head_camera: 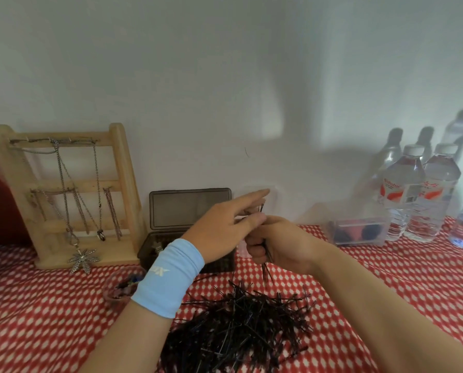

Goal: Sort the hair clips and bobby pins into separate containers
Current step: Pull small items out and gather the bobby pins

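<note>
Head view.

1. Table (36, 319): covered with a red-and-white patterned cloth and set against a pale wall.
2. Pile of bobby pins (238, 327): black, loose and tangled, lying at the near edge of the table, centre, below both hands.
3. Right hand (276, 246): raised above the pile. The fingers are curled tight round a bundle of bobby pins (266, 255). The bundle stands roughly upright, and its ends stick out above and below the fist.
4. Left hand (225, 232): wears a light blue wristband (168, 278). The thumb and a lower finger pinch the top of the bundle. The index finger is straight and points right, clear of the pins.
5. Dark box (190, 211): smoky and translucent, with its lid standing open. It sits at the far edge, directly behind the left hand. Its contents are unclear.
6. Small bowl (117, 292): stands left of the pile, half hidden by the wristband. Its contents are blurred.
7. Clear container (357, 230): at the far edge, right side. It holds dark and red items.
8. Water bottles (418, 195): stand just beside the clear container, in the far right corner.
9. Wooden stand (71, 197): at the far left, hung with chains and a leaf pendant.
</note>
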{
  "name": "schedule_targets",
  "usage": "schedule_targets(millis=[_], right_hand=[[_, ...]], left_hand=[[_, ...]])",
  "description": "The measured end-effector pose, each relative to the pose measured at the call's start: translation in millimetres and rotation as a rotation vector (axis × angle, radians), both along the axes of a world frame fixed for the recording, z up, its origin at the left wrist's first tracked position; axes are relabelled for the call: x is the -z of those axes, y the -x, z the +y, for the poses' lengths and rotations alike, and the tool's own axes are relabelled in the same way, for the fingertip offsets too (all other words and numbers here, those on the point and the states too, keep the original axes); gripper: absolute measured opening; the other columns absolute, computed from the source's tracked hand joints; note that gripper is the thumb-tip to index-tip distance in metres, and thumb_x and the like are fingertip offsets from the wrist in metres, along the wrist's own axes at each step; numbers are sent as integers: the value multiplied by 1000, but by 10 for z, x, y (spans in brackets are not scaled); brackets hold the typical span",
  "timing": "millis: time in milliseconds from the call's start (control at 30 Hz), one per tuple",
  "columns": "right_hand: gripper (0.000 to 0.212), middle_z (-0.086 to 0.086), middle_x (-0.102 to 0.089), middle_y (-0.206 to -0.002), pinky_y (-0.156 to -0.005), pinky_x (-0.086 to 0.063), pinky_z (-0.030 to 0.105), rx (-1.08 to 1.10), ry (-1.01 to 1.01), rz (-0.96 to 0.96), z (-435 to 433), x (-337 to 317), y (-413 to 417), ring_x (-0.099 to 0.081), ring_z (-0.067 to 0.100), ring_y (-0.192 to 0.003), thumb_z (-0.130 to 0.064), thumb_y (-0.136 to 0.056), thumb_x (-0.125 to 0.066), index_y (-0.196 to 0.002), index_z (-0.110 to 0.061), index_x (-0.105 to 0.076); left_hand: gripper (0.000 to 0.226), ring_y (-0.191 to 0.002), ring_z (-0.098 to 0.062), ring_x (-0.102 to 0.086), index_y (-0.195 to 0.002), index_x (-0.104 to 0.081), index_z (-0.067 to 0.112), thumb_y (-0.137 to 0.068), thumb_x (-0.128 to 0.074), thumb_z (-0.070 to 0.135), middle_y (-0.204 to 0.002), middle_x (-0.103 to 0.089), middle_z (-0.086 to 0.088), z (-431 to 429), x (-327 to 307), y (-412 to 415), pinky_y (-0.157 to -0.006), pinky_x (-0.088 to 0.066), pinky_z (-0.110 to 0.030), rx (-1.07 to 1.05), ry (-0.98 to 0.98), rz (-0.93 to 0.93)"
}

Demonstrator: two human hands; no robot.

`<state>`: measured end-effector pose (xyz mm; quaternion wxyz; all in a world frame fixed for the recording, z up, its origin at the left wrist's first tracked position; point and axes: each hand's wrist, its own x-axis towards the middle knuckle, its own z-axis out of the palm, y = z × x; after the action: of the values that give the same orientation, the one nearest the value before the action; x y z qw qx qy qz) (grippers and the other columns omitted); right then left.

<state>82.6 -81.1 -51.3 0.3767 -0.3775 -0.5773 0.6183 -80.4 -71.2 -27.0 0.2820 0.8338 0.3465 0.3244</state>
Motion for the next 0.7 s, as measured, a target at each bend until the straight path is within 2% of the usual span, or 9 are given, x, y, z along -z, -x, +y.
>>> schedule_targets(millis=[100, 167, 233, 333, 467, 500, 533, 600, 700], right_hand=[[39, 0, -40, -71, -60, -34, 28, -64, 22, -34, -35, -11, -16, -37, 13, -63, 6, -98, -38, -111, -20, -64], [30, 1, -42, -73, -63, -34, 30, -94, 61, -19, -53, -24, -5, -39, 14, -65, 5, -97, -37, -111, -12, -59], [18, 1, -43, -74, -64, -34, 30, -115, 85, 0, -51, -32, -3, -39, 15, -67, -1, -99, -35, -103, -10, -50], [19, 1, -45, -75, -65, -36, 30, -85, 65, 10, -24, -6, -22, -41, 15, -69, -6, -105, -34, -95, -12, -50], [15, 2, -51, -78, -69, -42, 31, -102, 12, -54, -1, 50, -49, -48, 15, -71, -7, -107, -37, -109, -8, -52], [15, 2, -51, -78, -70, -42, 31, -106, 3, -68, -3, 49, -56, -49, 16, -71, -7, -107, -37, -110, -8, -52], [15, 2, -51, -78, -70, -42, 31, -106, -14, -79, -4, 45, -66, -48, 16, -71, -7, -107, -37, -108, -8, -52], [18, 1, -50, -76, -69, -40, 31, -90, -40, -53, 0, 19, -80, -47, 16, -71, -9, -107, -38, -100, -9, -54], [17, 2, -50, -77, -69, -40, 31, -38, -58, -19, 27, 15, -106, -48, 16, -71, -8, -108, -37, -107, -7, -54]], left_hand=[[33, -106, 12, -59, -122, -68, 35, -89, -69, 33, -124, -63, 21, -15, -16, -22, -97, -46, -12, -148, -85, -69], [18, -90, 9, -66, -103, -77, 27, -86, -74, 25, -102, -73, 17, 0, -17, -4, -86, -51, -11, -222, -82, -119], [11, -81, 8, -67, -93, -79, 24, -86, -74, 18, -88, -75, 14, 47, -3, 24, -78, -48, -6, -276, -80, -125], [13, -88, 11, -65, -97, -79, 26, -89, -70, 21, -91, -74, 17, 82, 9, 66, -82, -47, -5, -267, -38, -97], [27, -82, 8, -64, -120, -70, 32, -99, -53, 35, -81, -70, 17, 52, 13, 77, -90, -48, -15, -151, 51, 70], [31, -84, 9, -62, -127, -65, 35, -101, -47, 38, -85, -69, 19, 48, 15, 80, -91, -46, -15, -127, 67, 113], [35, -94, 10, -60, -134, -57, 37, -102, -43, 40, -100, -68, 21, 57, 25, 82, -95, -42, -15, -107, 81, 134], [42, -126, 5, -47, -145, -40, 42, -104, -37, 41, -142, -52, 17, 104, 58, 85, -111, -31, -21, -81, 102, 120], [45, -144, 0, -26, -149, -31, 42, -104, -34, 41, -157, -30, 16, 110, 100, 60, -117, -16, -21, -34, 148, 133]])
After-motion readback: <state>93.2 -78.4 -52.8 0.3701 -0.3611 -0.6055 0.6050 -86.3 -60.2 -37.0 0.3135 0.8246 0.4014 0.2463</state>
